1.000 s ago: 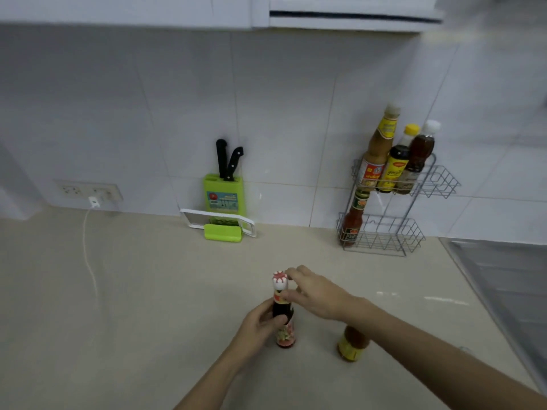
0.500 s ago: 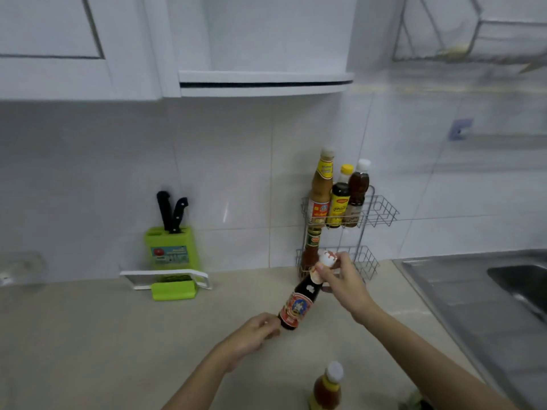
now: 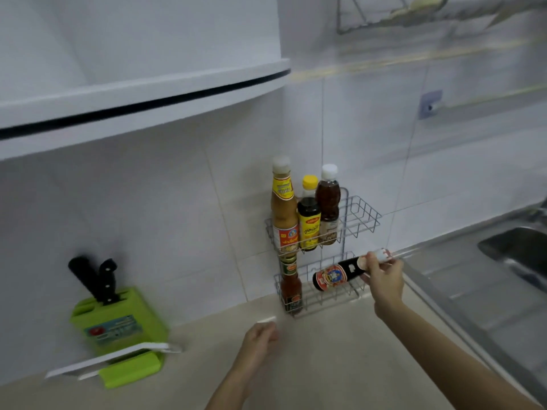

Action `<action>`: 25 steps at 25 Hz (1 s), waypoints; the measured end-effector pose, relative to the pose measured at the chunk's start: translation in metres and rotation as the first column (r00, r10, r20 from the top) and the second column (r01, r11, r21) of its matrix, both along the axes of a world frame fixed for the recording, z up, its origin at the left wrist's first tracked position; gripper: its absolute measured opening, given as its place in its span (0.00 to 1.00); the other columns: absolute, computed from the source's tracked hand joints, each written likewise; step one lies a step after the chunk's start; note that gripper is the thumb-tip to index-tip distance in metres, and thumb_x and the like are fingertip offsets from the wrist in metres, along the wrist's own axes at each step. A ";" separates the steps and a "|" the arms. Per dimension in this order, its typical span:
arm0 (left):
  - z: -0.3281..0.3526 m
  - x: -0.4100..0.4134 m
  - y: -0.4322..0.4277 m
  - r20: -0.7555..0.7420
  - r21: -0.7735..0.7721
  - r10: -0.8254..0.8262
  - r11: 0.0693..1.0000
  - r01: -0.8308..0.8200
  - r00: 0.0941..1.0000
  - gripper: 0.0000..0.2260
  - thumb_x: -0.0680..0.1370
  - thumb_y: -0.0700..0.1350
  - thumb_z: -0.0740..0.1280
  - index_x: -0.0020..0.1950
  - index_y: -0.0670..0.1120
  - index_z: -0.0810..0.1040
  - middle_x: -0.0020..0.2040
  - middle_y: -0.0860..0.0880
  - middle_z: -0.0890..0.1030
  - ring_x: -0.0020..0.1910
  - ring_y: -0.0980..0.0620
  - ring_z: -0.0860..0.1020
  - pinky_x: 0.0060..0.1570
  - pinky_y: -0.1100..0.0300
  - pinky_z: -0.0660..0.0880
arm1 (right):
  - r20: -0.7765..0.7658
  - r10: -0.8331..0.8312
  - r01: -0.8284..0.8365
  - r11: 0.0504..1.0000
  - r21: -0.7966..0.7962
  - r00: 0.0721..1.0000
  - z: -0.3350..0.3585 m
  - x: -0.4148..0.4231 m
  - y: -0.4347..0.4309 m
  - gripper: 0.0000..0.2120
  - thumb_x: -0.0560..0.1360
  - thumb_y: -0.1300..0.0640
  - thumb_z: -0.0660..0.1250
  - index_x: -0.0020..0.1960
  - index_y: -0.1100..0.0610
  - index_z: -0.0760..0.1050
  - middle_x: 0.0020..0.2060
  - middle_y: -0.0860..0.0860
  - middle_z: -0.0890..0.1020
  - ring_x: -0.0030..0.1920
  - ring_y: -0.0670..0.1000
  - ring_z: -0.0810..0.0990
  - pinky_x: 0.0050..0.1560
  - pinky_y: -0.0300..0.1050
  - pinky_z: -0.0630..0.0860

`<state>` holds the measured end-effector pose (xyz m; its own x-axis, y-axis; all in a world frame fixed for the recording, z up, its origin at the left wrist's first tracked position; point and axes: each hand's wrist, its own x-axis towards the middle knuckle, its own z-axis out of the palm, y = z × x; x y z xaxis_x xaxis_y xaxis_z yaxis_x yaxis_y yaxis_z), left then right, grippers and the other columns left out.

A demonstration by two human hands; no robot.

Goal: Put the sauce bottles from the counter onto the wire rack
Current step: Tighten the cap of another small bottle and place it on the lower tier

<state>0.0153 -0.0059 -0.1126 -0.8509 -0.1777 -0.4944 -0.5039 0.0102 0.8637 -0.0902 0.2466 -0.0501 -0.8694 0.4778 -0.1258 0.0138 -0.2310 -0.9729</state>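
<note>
Right hand around tilted bottle

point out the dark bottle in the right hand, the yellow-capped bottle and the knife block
dark bottle (image 3: pixel 331 278), head view, on its red and white label
yellow-capped bottle (image 3: pixel 309 216), head view, on its dark body above the yellow label
knife block (image 3: pixel 118 324), head view, on its green front face

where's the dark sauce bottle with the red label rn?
Head view, right of centre: the dark sauce bottle is tilted nearly flat in the right hand, held by its neck in front of the wire rack's lower tier, right of the red sauce bottle.
</note>
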 end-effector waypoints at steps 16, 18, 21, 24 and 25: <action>0.003 -0.080 0.043 -0.025 0.064 -0.089 0.994 0.090 0.996 0.25 0.81 0.61 0.47 0.76 0.55 0.61 0.74 0.52 0.68 0.72 0.54 0.66 0.70 0.51 0.63 | 0.062 0.679 -0.499 0.472 0.727 0.732 -0.051 -0.066 -0.050 0.14 0.77 0.56 0.66 0.60 0.60 0.73 0.54 0.57 0.78 0.53 0.54 0.80 0.54 0.46 0.78; 0.000 -0.079 0.045 -0.043 0.055 -0.096 0.994 0.098 0.994 0.25 0.81 0.61 0.47 0.76 0.55 0.60 0.75 0.52 0.68 0.74 0.53 0.64 0.73 0.50 0.61 | 0.092 0.708 -0.546 0.449 0.707 0.701 -0.050 -0.070 -0.049 0.14 0.77 0.56 0.65 0.60 0.61 0.73 0.55 0.58 0.78 0.54 0.54 0.80 0.55 0.44 0.77; -0.001 -0.079 0.047 -0.040 0.054 -0.116 0.992 0.118 0.992 0.25 0.81 0.61 0.47 0.77 0.55 0.58 0.76 0.52 0.66 0.76 0.52 0.62 0.74 0.49 0.60 | 0.131 0.710 -0.570 0.425 0.703 0.692 -0.051 -0.071 -0.049 0.13 0.77 0.54 0.64 0.58 0.59 0.74 0.53 0.58 0.80 0.54 0.55 0.80 0.54 0.50 0.78; 0.001 -0.079 0.044 -0.017 0.052 -0.149 0.987 0.150 0.989 0.26 0.81 0.62 0.47 0.78 0.55 0.56 0.77 0.53 0.63 0.77 0.51 0.60 0.74 0.49 0.59 | 0.205 0.735 -0.642 0.379 0.666 0.646 -0.044 -0.070 -0.046 0.13 0.78 0.52 0.64 0.57 0.59 0.74 0.52 0.57 0.82 0.54 0.55 0.81 0.54 0.54 0.78; 0.002 -0.079 0.042 -0.008 0.046 -0.166 0.985 0.166 0.986 0.27 0.80 0.63 0.47 0.78 0.56 0.55 0.78 0.53 0.62 0.77 0.51 0.59 0.74 0.49 0.58 | 0.241 0.748 -0.674 0.348 0.651 0.618 -0.040 -0.069 -0.043 0.16 0.77 0.50 0.63 0.60 0.59 0.74 0.55 0.57 0.82 0.56 0.55 0.80 0.56 0.55 0.77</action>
<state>-0.0633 0.0359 -0.1103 -0.8688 -0.0110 -0.4951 -0.4949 0.0537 0.8673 -0.1593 0.2037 -0.0896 -0.9106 -0.4132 0.0114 -0.2283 0.4798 -0.8472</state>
